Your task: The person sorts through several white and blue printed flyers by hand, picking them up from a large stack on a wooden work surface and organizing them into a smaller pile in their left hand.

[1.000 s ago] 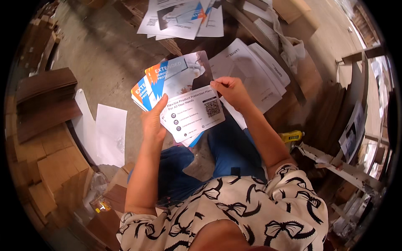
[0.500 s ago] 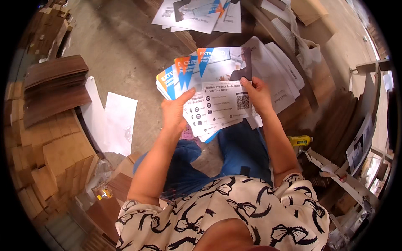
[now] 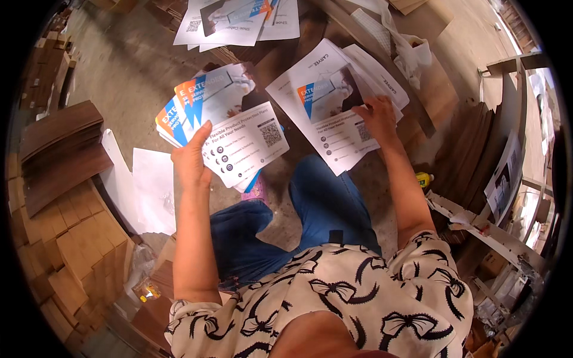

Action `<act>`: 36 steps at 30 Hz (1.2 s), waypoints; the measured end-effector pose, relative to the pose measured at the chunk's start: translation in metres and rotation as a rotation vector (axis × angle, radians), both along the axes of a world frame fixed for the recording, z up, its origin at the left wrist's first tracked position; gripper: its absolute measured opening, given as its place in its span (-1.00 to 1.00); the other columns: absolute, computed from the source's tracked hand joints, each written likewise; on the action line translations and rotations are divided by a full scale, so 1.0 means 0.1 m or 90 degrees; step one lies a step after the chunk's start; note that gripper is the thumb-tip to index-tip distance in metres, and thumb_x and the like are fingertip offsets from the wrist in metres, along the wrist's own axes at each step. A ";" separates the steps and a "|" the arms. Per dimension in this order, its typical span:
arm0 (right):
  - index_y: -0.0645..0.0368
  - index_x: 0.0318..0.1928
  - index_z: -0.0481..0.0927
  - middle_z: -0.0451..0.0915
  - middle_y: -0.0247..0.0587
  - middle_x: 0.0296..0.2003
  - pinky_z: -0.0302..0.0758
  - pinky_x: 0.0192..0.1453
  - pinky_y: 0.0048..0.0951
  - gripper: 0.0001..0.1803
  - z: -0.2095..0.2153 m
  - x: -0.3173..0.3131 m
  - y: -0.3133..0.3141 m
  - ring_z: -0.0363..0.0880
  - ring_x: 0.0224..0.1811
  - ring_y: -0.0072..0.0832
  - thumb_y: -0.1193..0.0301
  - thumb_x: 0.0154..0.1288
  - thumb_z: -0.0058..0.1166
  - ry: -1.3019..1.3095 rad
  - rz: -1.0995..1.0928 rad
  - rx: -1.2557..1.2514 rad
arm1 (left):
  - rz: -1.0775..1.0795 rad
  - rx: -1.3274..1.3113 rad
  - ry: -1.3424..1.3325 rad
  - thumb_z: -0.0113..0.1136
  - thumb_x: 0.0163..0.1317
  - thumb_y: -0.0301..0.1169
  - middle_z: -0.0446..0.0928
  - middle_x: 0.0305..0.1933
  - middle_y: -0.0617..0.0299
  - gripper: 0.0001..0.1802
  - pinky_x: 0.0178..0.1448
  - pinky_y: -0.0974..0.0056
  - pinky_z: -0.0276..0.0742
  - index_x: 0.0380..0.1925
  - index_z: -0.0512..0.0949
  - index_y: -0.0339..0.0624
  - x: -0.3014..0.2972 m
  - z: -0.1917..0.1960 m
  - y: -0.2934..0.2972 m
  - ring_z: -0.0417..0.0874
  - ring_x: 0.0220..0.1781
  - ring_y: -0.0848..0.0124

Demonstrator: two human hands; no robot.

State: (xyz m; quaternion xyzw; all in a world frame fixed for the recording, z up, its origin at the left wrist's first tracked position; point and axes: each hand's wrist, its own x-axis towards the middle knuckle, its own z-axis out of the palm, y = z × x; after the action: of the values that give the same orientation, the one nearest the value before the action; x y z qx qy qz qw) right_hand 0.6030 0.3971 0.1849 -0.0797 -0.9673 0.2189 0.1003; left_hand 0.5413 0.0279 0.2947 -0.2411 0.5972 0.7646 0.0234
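Concrete floor (image 3: 119,83) gives the broadest open room, running from beyond the leaflets down to the left. Cardboard boxes (image 3: 83,244) bound it on the left, with a pile of dark brown boards (image 3: 65,143) just above. On the right, nearer in, a stack of white sheets (image 3: 289,89) lies on brown panels, its corners fanned unevenly.

A fan of leaflets (image 3: 236,134) is in front of the person, gripped at its left edge by the left hand (image 3: 192,160), thumb across the front, fingers hidden behind. Each visible top half carries a photo with orange and blue angular patches; the front leaflet's white lower half shows dark text, round black icons and a square code. Their left edges are staggered, corners rounded.

One matching leaflet (image 3: 335,122) overlaps the white sheets in view; whether it touches them cannot be told. The right hand (image 3: 381,122) pinches its right edge. Only a narrow gap separates this leaflet from the fan's right corner.
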 end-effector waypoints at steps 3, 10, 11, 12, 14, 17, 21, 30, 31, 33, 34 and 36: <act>0.15 -0.25 0.58 0.54 -0.11 -0.23 0.32 0.12 -0.18 -0.73 -0.11 -0.09 0.03 0.46 -0.11 -0.21 0.36 0.01 0.28 0.162 0.001 0.078 | 0.003 0.012 -0.019 0.29 0.01 -0.66 0.56 -0.09 0.01 -0.53 -0.07 0.21 0.64 -0.02 0.41 -0.44 -0.01 0.02 -0.01 0.66 -0.17 0.23; 0.07 -0.18 0.58 0.48 -0.09 -0.11 0.29 0.16 -0.15 -0.70 -0.17 -0.22 -0.08 0.36 0.01 -0.09 0.41 0.00 0.27 -0.043 -0.089 0.021 | -0.004 0.039 -0.026 0.32 -0.03 -0.69 0.57 -0.07 0.03 -0.49 -0.02 0.21 0.58 0.00 0.43 -0.40 0.04 -0.02 -0.02 0.63 -0.10 0.26; 0.06 -0.17 0.59 0.48 -0.09 -0.11 0.28 0.16 -0.15 -0.68 -0.15 -0.19 -0.09 0.35 0.02 -0.09 0.42 -0.01 0.28 -0.040 -0.081 0.050 | 0.003 0.043 -0.012 0.32 -0.03 -0.68 0.57 -0.08 0.03 -0.49 -0.04 0.23 0.58 -0.01 0.44 -0.40 0.05 -0.01 -0.01 0.64 -0.12 0.26; 0.04 -0.16 0.59 0.48 -0.10 -0.11 0.28 0.16 -0.16 -0.67 -0.12 -0.18 -0.08 0.34 0.04 -0.09 0.42 -0.02 0.29 -0.038 -0.073 0.082 | 0.002 0.045 -0.012 0.32 -0.03 -0.68 0.57 -0.09 0.03 -0.49 -0.04 0.23 0.58 -0.01 0.44 -0.40 0.05 -0.02 -0.01 0.64 -0.12 0.26; 0.03 -0.15 0.59 0.47 -0.10 -0.12 0.28 0.17 -0.16 -0.65 -0.11 -0.21 -0.06 0.35 0.03 -0.10 0.42 -0.03 0.29 -0.039 -0.073 0.092 | 0.001 0.048 -0.012 0.33 -0.03 -0.68 0.58 -0.09 0.03 -0.50 -0.05 0.24 0.59 -0.01 0.44 -0.40 0.06 -0.03 -0.01 0.64 -0.13 0.26; 0.06 -0.18 0.58 0.47 -0.12 -0.13 0.30 0.15 -0.17 -0.69 -0.05 -0.23 -0.08 0.34 0.03 -0.09 0.43 -0.02 0.28 -0.052 -0.081 0.090 | 0.004 0.038 -0.012 0.32 -0.03 -0.68 0.58 -0.10 0.03 -0.50 -0.06 0.24 0.59 -0.02 0.44 -0.40 0.06 0.00 0.01 0.65 -0.14 0.27; 0.09 -0.24 0.54 0.46 -0.14 -0.12 0.33 0.11 -0.19 -0.74 -0.04 -0.29 -0.06 0.36 0.00 -0.11 0.46 -0.01 0.27 -0.029 -0.068 0.106 | -0.018 0.036 -0.027 0.26 0.04 -0.66 0.56 -0.10 0.04 -0.54 -0.07 0.22 0.63 -0.01 0.39 -0.44 0.07 0.03 0.01 0.65 -0.16 0.24; 0.21 -0.07 0.56 0.53 0.02 -0.23 0.45 -0.09 -0.28 -0.66 0.08 -0.02 0.23 0.52 -0.17 -0.14 0.49 0.09 0.20 0.004 -0.031 -0.225 | 0.017 0.052 0.010 0.34 -0.03 -0.65 0.59 -0.13 0.08 -0.53 -0.06 0.26 0.58 -0.06 0.47 -0.39 0.11 0.04 0.00 0.65 -0.16 0.32; 0.22 -0.06 0.56 0.54 0.00 -0.28 0.46 -0.12 -0.31 -0.66 0.24 -0.01 0.31 0.52 -0.23 -0.20 0.49 0.10 0.19 -0.069 -0.031 -0.241 | 0.020 0.053 0.005 0.34 -0.03 -0.65 0.59 -0.13 0.08 -0.53 -0.05 0.26 0.58 -0.06 0.47 -0.39 0.10 0.06 0.00 0.64 -0.16 0.31; 0.25 -0.05 0.56 0.56 -0.04 -0.37 0.46 -0.18 -0.37 -0.67 0.50 0.03 0.52 0.53 -0.35 -0.32 0.49 0.13 0.18 -0.217 -0.033 -0.268 | 0.028 0.056 -0.006 0.34 -0.03 -0.66 0.58 -0.11 0.08 -0.53 -0.04 0.25 0.57 -0.05 0.46 -0.39 0.10 0.07 0.00 0.64 -0.14 0.31; 0.25 -0.08 0.57 0.56 -0.14 -0.38 0.45 -0.19 -0.43 -0.69 0.42 0.10 0.73 0.50 -0.36 -0.43 0.49 0.13 0.18 -0.154 -0.014 -0.263 | 0.034 0.058 -0.003 0.33 -0.03 -0.66 0.57 -0.10 0.07 -0.52 -0.03 0.24 0.57 -0.04 0.45 -0.40 0.13 0.08 0.00 0.64 -0.12 0.30; 0.26 -0.10 0.59 0.57 -0.30 -0.35 0.42 -0.19 -0.51 -0.72 0.49 0.15 0.90 0.47 -0.34 -0.57 0.49 0.15 0.18 -0.090 -0.002 -0.340 | 0.047 0.065 0.015 0.32 -0.02 -0.67 0.56 -0.06 0.05 -0.50 -0.01 0.23 0.58 -0.02 0.43 -0.40 0.12 0.06 0.03 0.63 -0.10 0.28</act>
State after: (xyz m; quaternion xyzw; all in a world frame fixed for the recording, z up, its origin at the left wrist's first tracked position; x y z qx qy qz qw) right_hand 0.6183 0.4875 0.2334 -0.1198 -0.8797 0.4601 0.0081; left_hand 0.5535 0.0307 0.3009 -0.2521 0.5487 0.7971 0.0004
